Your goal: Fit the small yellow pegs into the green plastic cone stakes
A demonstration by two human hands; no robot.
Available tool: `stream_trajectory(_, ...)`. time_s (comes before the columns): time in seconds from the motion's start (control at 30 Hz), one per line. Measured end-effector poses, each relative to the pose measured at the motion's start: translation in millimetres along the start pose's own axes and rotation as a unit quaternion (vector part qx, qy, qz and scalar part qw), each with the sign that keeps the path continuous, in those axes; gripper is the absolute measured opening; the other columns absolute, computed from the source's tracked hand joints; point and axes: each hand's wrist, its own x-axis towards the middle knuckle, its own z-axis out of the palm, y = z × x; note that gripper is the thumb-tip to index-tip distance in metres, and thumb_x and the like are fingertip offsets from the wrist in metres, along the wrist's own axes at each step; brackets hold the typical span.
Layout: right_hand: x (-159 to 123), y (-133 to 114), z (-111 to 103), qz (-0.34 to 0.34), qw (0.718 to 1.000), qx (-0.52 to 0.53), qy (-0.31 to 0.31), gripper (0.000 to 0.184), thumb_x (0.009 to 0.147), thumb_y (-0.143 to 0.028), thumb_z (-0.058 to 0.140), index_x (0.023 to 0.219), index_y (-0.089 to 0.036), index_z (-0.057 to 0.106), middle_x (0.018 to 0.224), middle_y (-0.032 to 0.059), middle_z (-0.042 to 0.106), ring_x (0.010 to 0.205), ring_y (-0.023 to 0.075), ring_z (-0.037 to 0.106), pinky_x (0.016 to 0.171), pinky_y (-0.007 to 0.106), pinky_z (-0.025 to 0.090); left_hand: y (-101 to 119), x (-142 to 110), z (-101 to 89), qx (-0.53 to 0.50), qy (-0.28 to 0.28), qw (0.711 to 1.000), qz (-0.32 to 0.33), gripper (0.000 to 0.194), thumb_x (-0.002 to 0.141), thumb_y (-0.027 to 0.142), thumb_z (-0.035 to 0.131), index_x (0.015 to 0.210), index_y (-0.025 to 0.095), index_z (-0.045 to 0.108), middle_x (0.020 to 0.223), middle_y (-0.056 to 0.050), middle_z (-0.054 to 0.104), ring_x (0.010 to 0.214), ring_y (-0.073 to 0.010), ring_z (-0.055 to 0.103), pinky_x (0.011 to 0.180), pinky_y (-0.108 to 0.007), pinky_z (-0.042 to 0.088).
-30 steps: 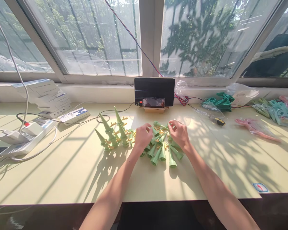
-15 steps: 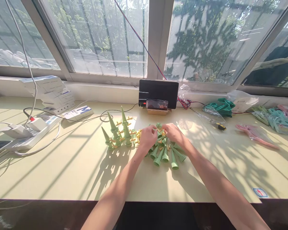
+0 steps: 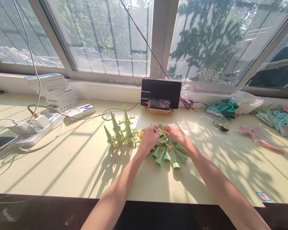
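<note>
My left hand [image 3: 149, 137] has its fingers curled in a pinch at the left side of a heap of green plastic watering spikes [image 3: 166, 156]. Close across from it, my right hand [image 3: 175, 132] pinches with thumb and forefinger. Between the fingertips a small green plastic part [image 3: 160, 125] shows, but what each hand grips is mostly hidden. The heaped spikes lie with their open round ends toward me. Left of my hands several green spikes [image 3: 129, 134] stand point up, with small yellow valves [image 3: 121, 122] on their sides. More yellow valves lie partly behind my left hand.
A tablet [image 3: 161, 91] and a phone [image 3: 159, 104] on a stand are at the back. Left are a power strip [image 3: 38, 135], cables and stacked white boxes [image 3: 55, 91]. Right are a yellow-black cutter [image 3: 224, 127], a pink bagged item [image 3: 259, 138] and green plastic [image 3: 227, 108].
The whole view has shifted slightly, so things sit a little farther right. Both hands stay close together over the spikes, with only small finger movement; the green part shows lower between them.
</note>
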Motion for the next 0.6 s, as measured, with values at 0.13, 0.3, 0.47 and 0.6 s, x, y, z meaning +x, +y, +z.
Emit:
stream_trajectory(0.13,-1,-2,0,-0.002,1.0,-0.023,0.006,0.015,0.085,-0.013,0.057,0.088,-0.017,0.071,0.081,0.0061,0.068,0.072,0.0166,0.056,0.059,0.025,0.029,0,0,0.1,0.007,0.0,1.0,0.003,0.018,0.09,0.023,0.056,0.096,0.019,0.073,0.075,-0.003,0.072,0.068,-0.018,0.065,0.069,-0.029,0.047)
stream_trajectory(0.3,-3,-9,-3,0.0,0.999,-0.037,0.012,0.013,0.083,-0.01,0.059,0.082,-0.017,0.07,0.073,0.0044,0.065,0.065,0.0148,0.052,0.056,0.025,0.025,-1,1,0.7,0.008,0.001,1.0,0.01,0.018,0.09,0.022,0.056,0.095,0.018,0.073,0.076,-0.003,0.072,0.066,-0.0178,0.064,0.07,-0.03,0.048)
stream_trajectory(0.47,-2,-12,-1,0.002,0.999,-0.024,0.035,0.016,0.08,-0.007,0.058,0.077,-0.019,0.068,0.07,0.0042,0.064,0.063,0.0157,0.053,0.055,0.026,0.026,-2,1,1.2,0.009,0.0,1.0,0.015,0.018,0.09,0.023,0.056,0.094,0.019,0.073,0.073,-0.003,0.072,0.064,-0.0176,0.064,0.068,-0.029,0.049)
stream_trajectory(0.6,-2,-11,0,-0.003,0.998,-0.011,0.055,0.017,0.081,-0.009,0.056,0.08,-0.02,0.069,0.071,0.0046,0.064,0.065,0.0176,0.056,0.056,0.027,0.027,-3,0,1.1,0.0,0.001,1.0,0.015,0.018,0.09,0.023,0.055,0.093,0.018,0.072,0.072,-0.002,0.071,0.063,-0.0169,0.063,0.067,-0.029,0.048)
